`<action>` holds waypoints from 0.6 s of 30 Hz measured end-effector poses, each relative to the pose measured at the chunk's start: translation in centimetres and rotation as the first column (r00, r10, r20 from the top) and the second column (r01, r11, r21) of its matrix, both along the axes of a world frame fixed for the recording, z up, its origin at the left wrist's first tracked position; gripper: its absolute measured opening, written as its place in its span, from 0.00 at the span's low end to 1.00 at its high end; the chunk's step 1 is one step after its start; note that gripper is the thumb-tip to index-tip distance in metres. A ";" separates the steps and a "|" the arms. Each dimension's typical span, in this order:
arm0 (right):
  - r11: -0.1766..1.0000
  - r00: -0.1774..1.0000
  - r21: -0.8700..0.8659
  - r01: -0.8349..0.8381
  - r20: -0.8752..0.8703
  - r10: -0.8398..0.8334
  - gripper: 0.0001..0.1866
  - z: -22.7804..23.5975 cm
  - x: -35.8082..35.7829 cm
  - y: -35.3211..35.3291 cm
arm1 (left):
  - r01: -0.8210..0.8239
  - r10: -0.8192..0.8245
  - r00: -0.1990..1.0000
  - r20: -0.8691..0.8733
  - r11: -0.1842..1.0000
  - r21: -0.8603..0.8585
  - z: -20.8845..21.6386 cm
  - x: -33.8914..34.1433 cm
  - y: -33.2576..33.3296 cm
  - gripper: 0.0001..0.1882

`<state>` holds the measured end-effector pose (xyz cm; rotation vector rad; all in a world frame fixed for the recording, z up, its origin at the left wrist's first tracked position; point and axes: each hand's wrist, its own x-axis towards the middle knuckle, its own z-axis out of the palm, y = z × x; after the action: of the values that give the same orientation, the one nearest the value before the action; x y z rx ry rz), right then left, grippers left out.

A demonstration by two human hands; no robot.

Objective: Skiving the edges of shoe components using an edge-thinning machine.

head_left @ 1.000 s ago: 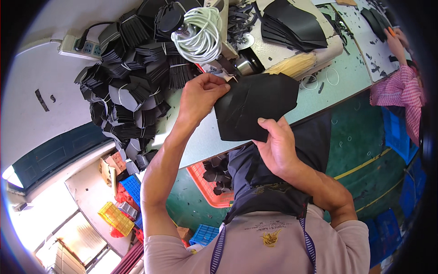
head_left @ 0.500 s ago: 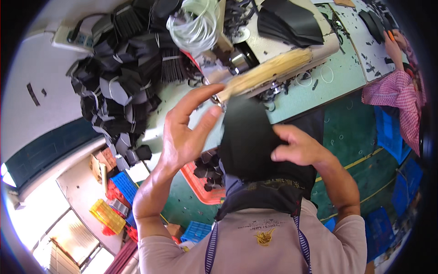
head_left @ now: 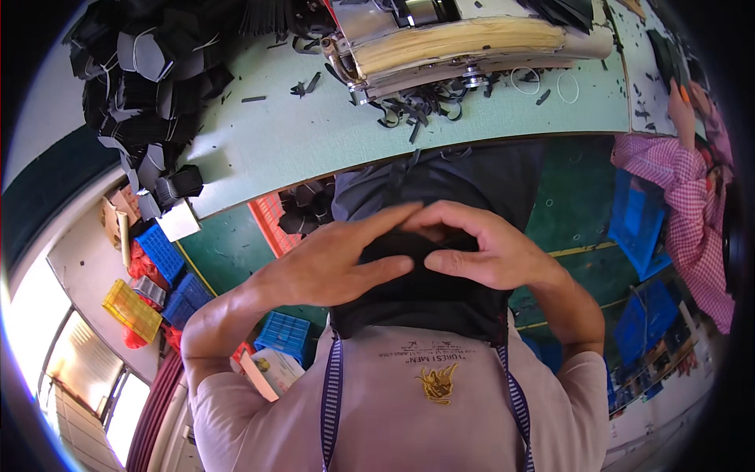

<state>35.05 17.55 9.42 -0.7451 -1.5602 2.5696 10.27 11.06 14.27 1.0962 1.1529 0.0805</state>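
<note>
Before my waist, my two hands come together with their fingertips almost meeting. My left hand (head_left: pixel 338 259) is open, its fingers stretched toward the right and its thumb apart. On the other side, my right hand (head_left: pixel 487 252) curves its fingers and thumb around the edge of a dark piece. That black sheet material (head_left: pixel 456 287) lies against my black apron, and the two blend, so its outline and thickness cannot be made out. Beyond my hands, a machine with a yellowed padded front edge (head_left: pixel 464 43) stands on the pale green table (head_left: pixel 275 149).
Tied bundles of black pieces (head_left: pixel 145 55) pile up at the far left. Black scraps (head_left: pixel 421 102) lie below the machine. A red-orange crate (head_left: pixel 271 224) holds more black pieces under the table. Blue crates (head_left: pixel 283 337) stand lower left. A co-worker in a pink checked sleeve (head_left: pixel 664 169) works at right.
Both hands have come down toward my waist and closer together, and the black piece has come down from above the table edge. My view has tilted lower.
</note>
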 end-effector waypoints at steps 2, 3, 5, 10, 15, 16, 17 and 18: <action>0.992 1.000 0.128 -0.011 0.022 0.008 0.17 0.1 0.7 -0.4 | 0.082 -0.083 0.996 -0.032 0.996 -0.021 -0.1 -0.4 -0.2 0.34; 0.992 0.999 0.127 -0.023 0.029 0.020 0.17 -0.2 0.3 -0.6 | 0.087 -0.089 0.996 -0.015 0.994 -0.068 -0.1 -0.5 0.4 0.34; 0.975 0.997 0.207 0.077 0.003 -0.079 0.16 -0.4 -0.5 -1.2 | 0.083 -0.083 0.997 0.005 0.990 -0.118 0.1 0.0 0.3 0.34; 0.982 0.996 0.185 0.034 0.080 -0.050 0.14 0.1 0.6 -1.7 | -0.019 0.011 0.994 0.109 0.997 0.074 -1.2 0.4 -1.4 0.33; 0.916 0.958 0.292 0.274 -0.001 -0.286 0.15 0.1 -0.8 -1.4 | 0.026 -0.022 0.999 -0.046 0.995 0.094 -1.4 0.9 -0.3 0.31; 0.957 0.989 0.257 0.132 0.030 -0.144 0.15 -0.1 0.3 -1.2 | -0.015 0.013 1.000 0.026 0.999 0.051 -1.3 0.6 -0.9 0.31; 0.976 0.999 0.216 -0.012 0.055 0.001 0.16 -0.2 1.1 -1.0 | -0.051 0.050 0.994 0.095 0.999 0.007 -1.2 0.3 -1.4 0.30; 0.969 0.995 0.235 -0.078 0.076 0.062 0.21 -0.2 1.4 -0.9 | -0.050 0.050 0.996 0.071 0.999 -0.009 -1.1 0.2 -1.3 0.30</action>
<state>36.47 16.64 9.25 -0.7714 -1.9038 2.3649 10.43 9.74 13.18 1.0506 1.1164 0.1530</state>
